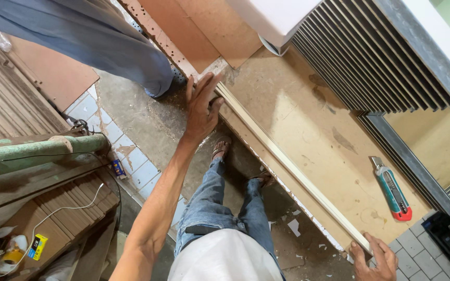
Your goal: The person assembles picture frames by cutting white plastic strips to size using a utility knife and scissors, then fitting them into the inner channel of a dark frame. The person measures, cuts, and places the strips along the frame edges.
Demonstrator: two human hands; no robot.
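A long pale moulding strip (287,166) lies along the near edge of a brown hardboard worktop (308,119). My left hand (202,104) grips the strip's far end, fingers wrapped over it at the board's corner. My right hand (375,259) holds the strip's near end at the bottom right. A teal and red utility knife (392,189) rests on the board to the right of the strip, apart from both hands.
Another person's blue trouser leg (105,47) stands at upper left. A stack of grey framed panels (381,57) leans at the top right. A green-edged bench (37,151) with a white cable and small items is at left. My jeans and sandalled feet (222,148) are below.
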